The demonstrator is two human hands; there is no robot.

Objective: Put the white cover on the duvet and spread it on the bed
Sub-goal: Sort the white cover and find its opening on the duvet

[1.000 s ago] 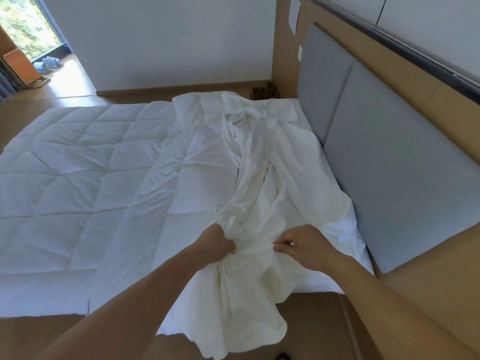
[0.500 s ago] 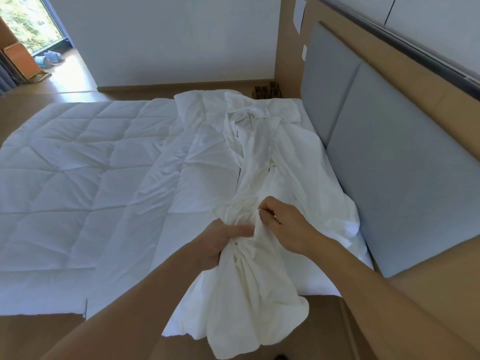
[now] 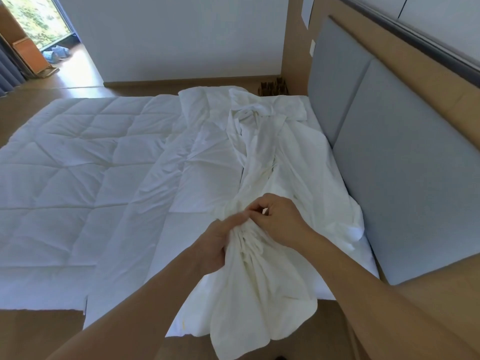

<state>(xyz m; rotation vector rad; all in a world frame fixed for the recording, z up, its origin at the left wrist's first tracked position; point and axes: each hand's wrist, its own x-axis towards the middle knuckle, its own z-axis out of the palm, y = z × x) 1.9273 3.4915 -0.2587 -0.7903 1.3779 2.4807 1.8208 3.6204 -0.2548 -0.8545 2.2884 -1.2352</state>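
Note:
The white cover (image 3: 262,162) lies bunched in a long crumpled strip down the right half of the bed, its near end hanging over the bed's edge. My left hand (image 3: 217,242) grips the gathered folds of the cover from the left. My right hand (image 3: 279,220) pinches the same bunch from the right, close against the left hand. The quilted white duvet (image 3: 62,162) lies spread flat over the left part of the bed, partly under the cover's edge.
A grey padded headboard (image 3: 389,157) in a wooden frame runs along the right. Wooden floor (image 3: 39,331) shows in front of the bed. A white wall (image 3: 181,35) stands beyond, with a doorway and folding chair (image 3: 28,58) at far left.
My right hand has moved left and up along the cover until it meets the left hand. The bunched fabric has been gathered tighter and lifted a little.

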